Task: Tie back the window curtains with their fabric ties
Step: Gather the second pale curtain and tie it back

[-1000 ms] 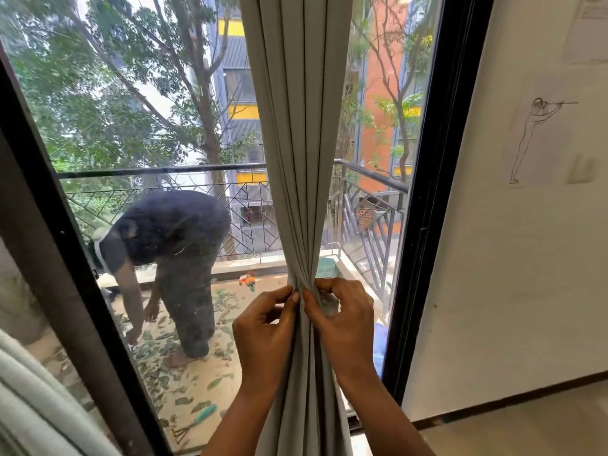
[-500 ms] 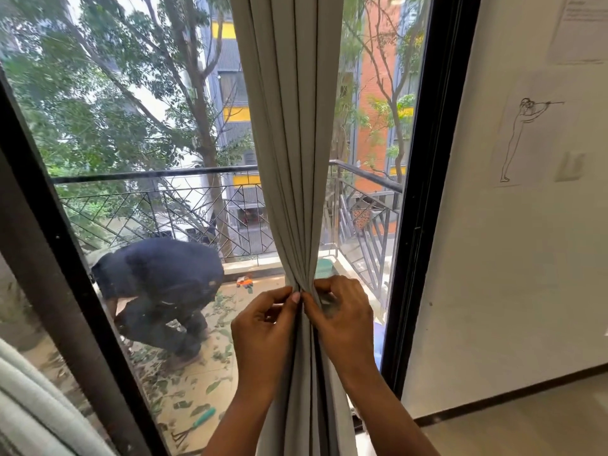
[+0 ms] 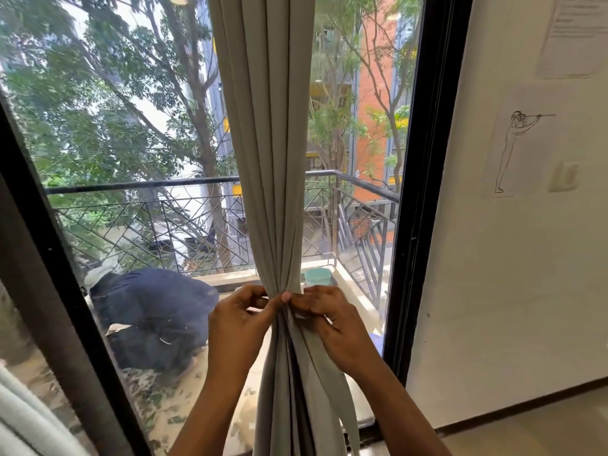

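Observation:
A grey-beige curtain (image 3: 269, 143) hangs gathered into narrow pleats in front of the window glass. It is pinched to a waist at about mid-height. My left hand (image 3: 237, 327) and my right hand (image 3: 332, 324) meet at that waist, one on each side, fingertips touching at the front. Both hands grip a thin strip of the same fabric, the tie (image 3: 297, 315), which runs around the bunched pleats. Most of the tie is hidden by my fingers and the folds. Below my hands the curtain falls loose.
A black window frame (image 3: 418, 192) stands just right of the curtain, with a white wall (image 3: 513, 258) and a taped drawing (image 3: 516, 149) beyond. Another pale curtain (image 3: 29, 419) shows at lower left. Outside on the balcony a person (image 3: 154, 311) crouches low.
My hands stay at the curtain's waist, fingers shifting slightly on the tie. The person outside has bent lower and now crouches. The view has tilted a little.

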